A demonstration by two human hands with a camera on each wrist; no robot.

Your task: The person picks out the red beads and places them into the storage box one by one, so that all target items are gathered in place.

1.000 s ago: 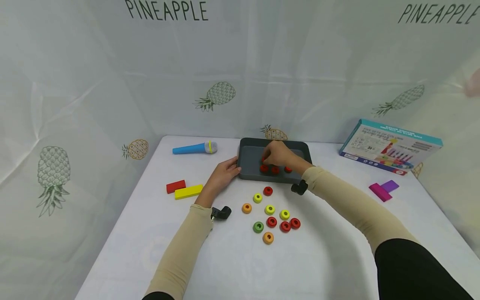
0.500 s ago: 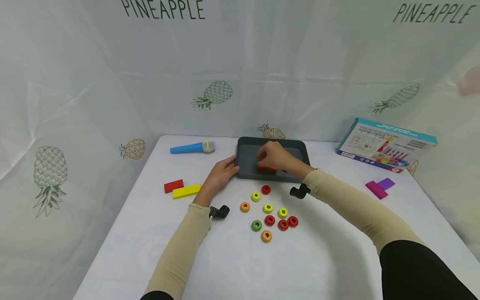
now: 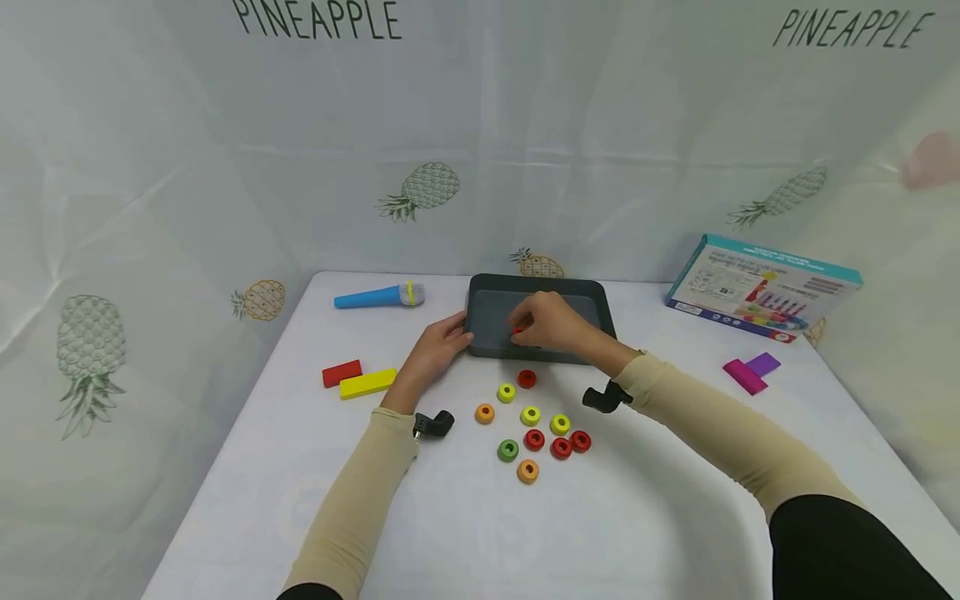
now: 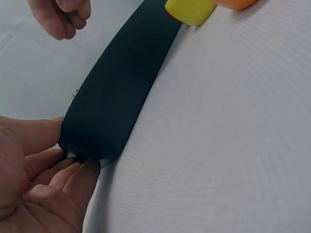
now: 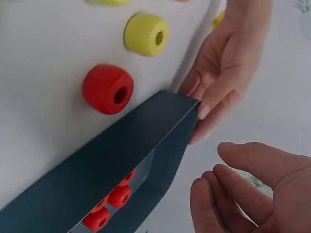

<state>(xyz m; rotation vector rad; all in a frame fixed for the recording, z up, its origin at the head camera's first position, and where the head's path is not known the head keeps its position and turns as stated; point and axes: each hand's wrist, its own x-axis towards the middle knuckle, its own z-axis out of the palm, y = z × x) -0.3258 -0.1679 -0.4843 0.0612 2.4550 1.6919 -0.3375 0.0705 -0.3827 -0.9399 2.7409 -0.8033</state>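
My left hand (image 3: 433, 348) holds the near left corner of a dark grey tray (image 3: 486, 310), its thumb at the rim and its fingers against the outer wall. Above the tray is my right hand (image 3: 551, 323); in the right wrist view its thumb and fingers stand apart with nothing between them. Several red beads (image 5: 119, 196) lie in the tray, mostly hidden by the right hand in the head view. In front of the tray, a red bead (image 3: 527, 379) and a yellow bead (image 3: 506, 392) lie on the white table among several other loose beads.
A green bead (image 3: 507, 451) and orange bead (image 3: 528, 472) lie nearer me. Leftward are a toy microphone (image 3: 379, 296), red block (image 3: 342, 373) and yellow block (image 3: 367, 383). Rightward are a printed box (image 3: 761, 292), magenta block (image 3: 745, 377) and purple block (image 3: 763, 364).
My right hand has shifted slightly toward the tray's near side and now covers more of its red beads. The left hand stays at the tray's corner. The head view has drifted slightly.
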